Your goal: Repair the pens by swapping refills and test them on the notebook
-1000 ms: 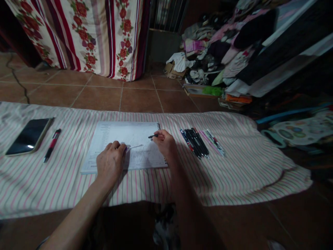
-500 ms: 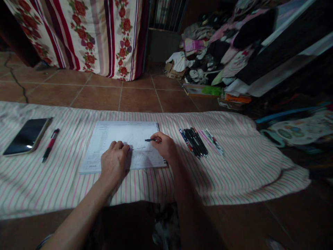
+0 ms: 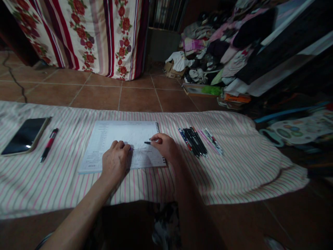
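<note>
On the spiral-bound notebook (image 3: 122, 130), my left hand (image 3: 116, 158) is closed with its knuckles up. From its fingertips a thin pale rod (image 3: 139, 149) with a purple end points right across the page; it looks like a pen refill. My right hand (image 3: 164, 147) pinches a short black pen part (image 3: 147, 142) just above the paper, its tip facing left. Faint handwriting covers part of the page. Right of the notebook lies a row of several black pens (image 3: 194, 142), with pink and white pens (image 3: 212, 141) beside them.
A phone (image 3: 24, 135) and a red and black pen (image 3: 49, 145) lie at the left on the striped cloth (image 3: 234, 166). Beyond are a floral curtain (image 3: 96, 34), tiled floor (image 3: 137, 97) and a heap of clothes (image 3: 208, 45).
The black part in my right hand has dipped slightly toward the page. My left hand and the thin rod have barely shifted.
</note>
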`<state>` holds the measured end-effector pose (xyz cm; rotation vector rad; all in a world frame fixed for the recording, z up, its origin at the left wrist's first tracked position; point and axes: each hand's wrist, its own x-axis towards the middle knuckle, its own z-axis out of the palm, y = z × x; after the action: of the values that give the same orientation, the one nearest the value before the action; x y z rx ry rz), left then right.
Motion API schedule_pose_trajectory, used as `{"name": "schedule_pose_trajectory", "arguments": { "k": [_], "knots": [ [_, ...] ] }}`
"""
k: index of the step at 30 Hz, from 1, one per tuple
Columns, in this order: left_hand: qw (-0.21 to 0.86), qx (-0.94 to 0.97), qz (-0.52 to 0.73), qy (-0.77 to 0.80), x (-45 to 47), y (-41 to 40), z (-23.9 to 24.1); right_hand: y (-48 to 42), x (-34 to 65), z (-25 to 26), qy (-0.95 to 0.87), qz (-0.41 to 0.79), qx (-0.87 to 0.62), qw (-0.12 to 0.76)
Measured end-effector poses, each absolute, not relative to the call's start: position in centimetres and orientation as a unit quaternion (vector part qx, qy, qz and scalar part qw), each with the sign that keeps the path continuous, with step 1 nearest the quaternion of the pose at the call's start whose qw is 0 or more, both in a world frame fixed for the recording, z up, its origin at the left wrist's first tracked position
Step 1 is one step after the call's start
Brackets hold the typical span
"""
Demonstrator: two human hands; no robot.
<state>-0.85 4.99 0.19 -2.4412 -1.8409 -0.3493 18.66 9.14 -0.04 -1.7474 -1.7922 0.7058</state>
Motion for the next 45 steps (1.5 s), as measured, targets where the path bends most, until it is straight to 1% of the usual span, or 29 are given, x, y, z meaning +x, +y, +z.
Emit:
{"name": "schedule_pose_trajectory", "arguments": {
  "k": [5,14,20,24,32,35,38,40,45],
  "knots": [
    [0.024,-0.797,-0.116,-0.592,-0.8,5.0,0.2,9.5,18.8,-0.6,-0.655,0.274,-0.632,0.311],
    [-0.022,-0.787,-0.123,-0.604,-0.7,5.0,0.3,10.0,19.0,-1.5,-0.638,0.284,-0.626,0.346],
    [-0.091,-0.76,-0.207,-0.61,-1.1,5.4,0.0,9.8,17.7,-0.5,-0.625,0.279,-0.614,0.392],
    [-0.153,-0.738,-0.25,-0.607,-1.4,5.6,-0.4,9.9,17.2,-0.4,-0.626,0.277,-0.625,0.376],
    [-0.229,-0.699,-0.326,-0.594,-2.4,5.7,-0.4,10.2,17.0,-1.1,-0.634,0.298,-0.611,0.368],
    [-0.281,-0.657,-0.387,-0.583,-2.7,5.8,-0.5,10.0,16.6,-0.8,-0.64,0.301,-0.607,0.362],
    [-0.358,-0.58,-0.469,-0.561,-2.8,5.9,-0.5,9.8,16.5,-0.4,-0.65,0.297,-0.606,0.349],
    [-0.398,-0.538,-0.503,-0.546,-2.8,5.8,-0.2,9.7,16.6,-0.3,-0.651,0.296,-0.609,0.344],
    [-0.414,-0.524,-0.527,-0.526,-2.9,5.5,0.9,9.7,16.5,-0.3,-0.649,0.31,-0.612,0.33]
  ]
}}
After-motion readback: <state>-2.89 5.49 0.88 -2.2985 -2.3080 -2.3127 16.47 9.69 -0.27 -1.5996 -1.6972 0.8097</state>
